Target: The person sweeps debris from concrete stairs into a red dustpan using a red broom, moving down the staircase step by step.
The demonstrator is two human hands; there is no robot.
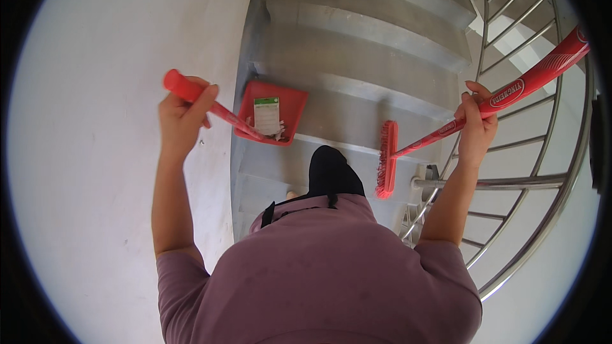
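Note:
My left hand grips the top of a red dustpan handle, close to the white wall. At its lower end the red dustpan rests on a stair on the left side. A white packet with a green top lies in the pan, along with small scraps of litter near the handle. Around the red broom handle my right hand is closed, beside the railing. The red broom head is low over the stairs, bristles facing left; contact with the step cannot be made out.
Grey concrete stairs extend ahead and beneath me. A smooth white wall bounds the left side. On the right runs a stainless steel railing with thin bars. My black-trousered leg stands between dustpan and broom.

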